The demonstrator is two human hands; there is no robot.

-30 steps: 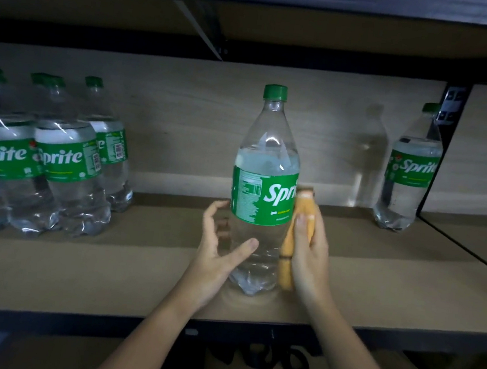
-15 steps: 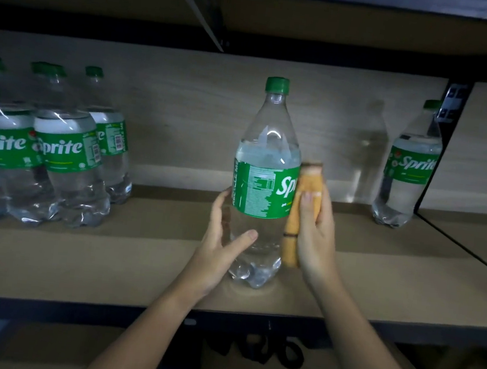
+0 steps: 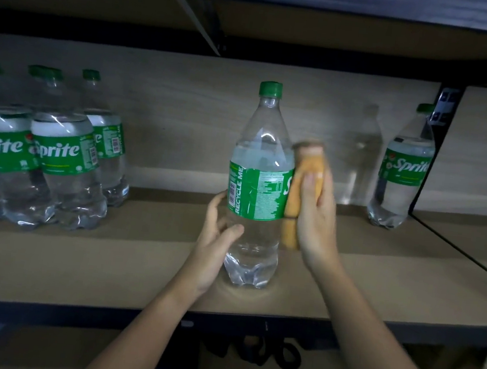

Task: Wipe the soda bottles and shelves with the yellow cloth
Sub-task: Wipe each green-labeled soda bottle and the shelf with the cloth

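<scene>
A clear Sprite bottle (image 3: 258, 186) with a green cap and label stands upright in the middle of the wooden shelf (image 3: 135, 269). My left hand (image 3: 214, 241) grips its lower left side, thumb across the front. My right hand (image 3: 314, 216) holds the folded yellow cloth (image 3: 303, 185) flat against the bottle's right side, at label height. The cloth and right hand are blurred by motion.
Several Sprite bottles (image 3: 54, 156) stand grouped at the shelf's left end. One more Sprite bottle (image 3: 401, 172) stands at the right by a dark upright post (image 3: 438, 139). Another shelf board (image 3: 255, 18) hangs close overhead. A lower shelf with dark straps (image 3: 265, 353) lies below.
My right hand has slid the cloth upward along the bottle's right side. The bottle has turned, so its label now shows the barcode and "RECYCLE ME" text.
</scene>
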